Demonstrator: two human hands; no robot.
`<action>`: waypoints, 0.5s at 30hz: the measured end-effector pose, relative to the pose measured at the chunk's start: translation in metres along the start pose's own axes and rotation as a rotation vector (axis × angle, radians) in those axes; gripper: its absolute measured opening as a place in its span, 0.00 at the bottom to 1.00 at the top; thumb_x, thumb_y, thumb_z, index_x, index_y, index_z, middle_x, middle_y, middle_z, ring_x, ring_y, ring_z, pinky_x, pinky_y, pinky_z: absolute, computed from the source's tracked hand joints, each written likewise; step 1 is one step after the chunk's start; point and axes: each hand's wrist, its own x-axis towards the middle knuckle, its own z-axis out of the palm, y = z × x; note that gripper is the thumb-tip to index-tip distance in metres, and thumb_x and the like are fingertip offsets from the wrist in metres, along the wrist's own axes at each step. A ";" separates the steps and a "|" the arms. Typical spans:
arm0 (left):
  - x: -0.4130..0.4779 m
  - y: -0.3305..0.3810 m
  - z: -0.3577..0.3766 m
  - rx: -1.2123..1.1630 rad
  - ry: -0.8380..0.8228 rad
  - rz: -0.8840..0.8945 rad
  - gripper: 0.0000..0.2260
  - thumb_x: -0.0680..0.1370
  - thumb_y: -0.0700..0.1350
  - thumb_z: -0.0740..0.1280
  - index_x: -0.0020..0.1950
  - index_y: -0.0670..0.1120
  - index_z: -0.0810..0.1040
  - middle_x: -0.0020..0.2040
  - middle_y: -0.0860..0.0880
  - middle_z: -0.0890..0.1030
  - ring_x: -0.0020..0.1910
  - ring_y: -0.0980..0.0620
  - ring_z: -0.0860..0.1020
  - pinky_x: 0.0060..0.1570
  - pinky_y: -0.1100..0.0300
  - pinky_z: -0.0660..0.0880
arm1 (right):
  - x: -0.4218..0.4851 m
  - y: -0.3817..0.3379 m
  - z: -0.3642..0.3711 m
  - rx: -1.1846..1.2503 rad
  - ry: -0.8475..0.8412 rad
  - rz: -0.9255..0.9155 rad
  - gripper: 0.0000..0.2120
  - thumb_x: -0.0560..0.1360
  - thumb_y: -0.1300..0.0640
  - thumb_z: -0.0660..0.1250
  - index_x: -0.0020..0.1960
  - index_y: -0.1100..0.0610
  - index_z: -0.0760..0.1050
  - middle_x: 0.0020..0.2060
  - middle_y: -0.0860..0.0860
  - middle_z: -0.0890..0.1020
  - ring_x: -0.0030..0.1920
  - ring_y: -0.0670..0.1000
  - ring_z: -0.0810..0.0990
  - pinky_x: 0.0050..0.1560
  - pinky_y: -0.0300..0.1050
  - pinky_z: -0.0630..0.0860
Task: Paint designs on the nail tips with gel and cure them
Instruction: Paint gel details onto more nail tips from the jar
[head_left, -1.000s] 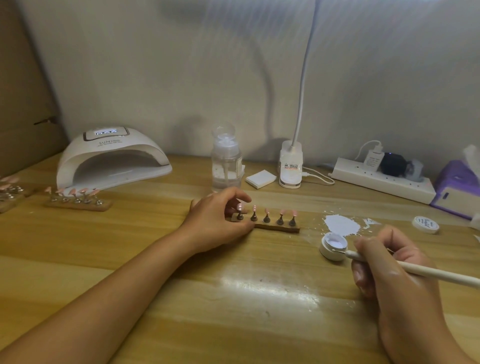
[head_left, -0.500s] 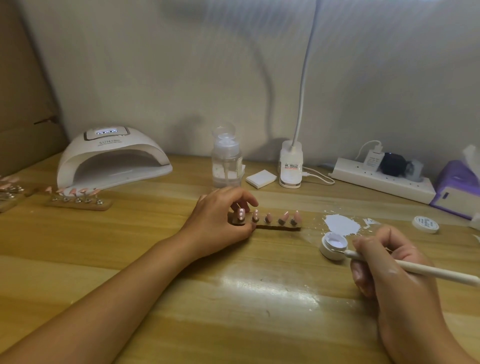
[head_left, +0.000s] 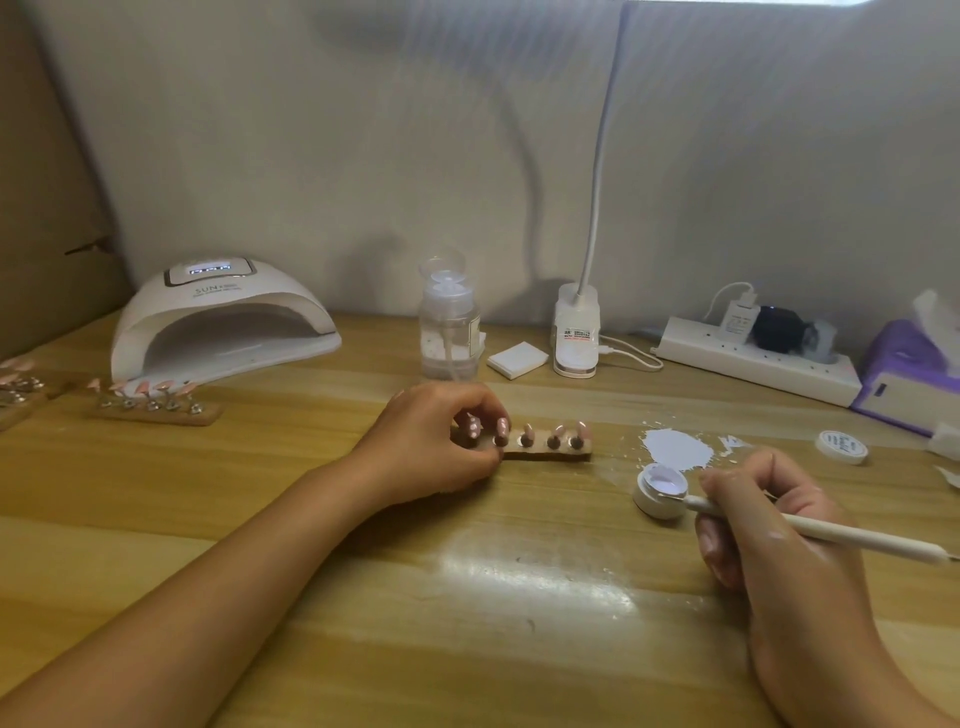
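A wooden holder (head_left: 545, 451) with several pink nail tips on small stands lies at the table's middle, tilted back towards the wall. My left hand (head_left: 436, 447) grips its left end, fingers curled over the first tips. My right hand (head_left: 763, 519) holds a white gel brush (head_left: 831, 532) like a pen, its tip at the rim of a small open jar of pale lilac gel (head_left: 661, 491). A white curing lamp (head_left: 218, 322) stands at the back left, its display lit and its mouth empty.
Two more holders of pink tips (head_left: 150, 400) lie in front of the lamp and at the left edge. A clear pump bottle (head_left: 449, 322), white pad (head_left: 517, 359), clip lamp base (head_left: 575, 332), power strip (head_left: 758, 361), tissue box (head_left: 914, 379), jar lid (head_left: 842, 446) and a gel smear (head_left: 675, 448) line the back and right.
My left hand has tipped the holder back, so the nail tips now face more upward. My right hand and the brush stay at the gel jar.
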 end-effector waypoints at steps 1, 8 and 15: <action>0.001 0.000 -0.002 -0.027 -0.027 -0.050 0.07 0.69 0.49 0.73 0.44 0.60 0.81 0.43 0.59 0.81 0.44 0.60 0.79 0.49 0.53 0.78 | 0.000 0.000 0.000 -0.001 0.003 0.002 0.20 0.76 0.65 0.64 0.28 0.52 0.67 0.19 0.52 0.69 0.19 0.43 0.63 0.19 0.31 0.59; 0.004 0.005 -0.002 0.036 -0.039 -0.122 0.13 0.69 0.58 0.74 0.51 0.62 0.77 0.51 0.63 0.79 0.55 0.60 0.76 0.62 0.53 0.70 | 0.000 0.001 0.003 -0.040 0.026 -0.033 0.19 0.76 0.65 0.63 0.29 0.53 0.67 0.19 0.51 0.69 0.20 0.43 0.63 0.19 0.33 0.59; -0.001 0.022 0.013 0.373 0.144 0.025 0.07 0.72 0.61 0.70 0.47 0.62 0.79 0.66 0.62 0.69 0.69 0.57 0.58 0.61 0.60 0.46 | -0.001 -0.001 0.005 -0.007 0.052 -0.052 0.14 0.78 0.57 0.68 0.35 0.53 0.69 0.19 0.48 0.69 0.19 0.42 0.63 0.19 0.32 0.60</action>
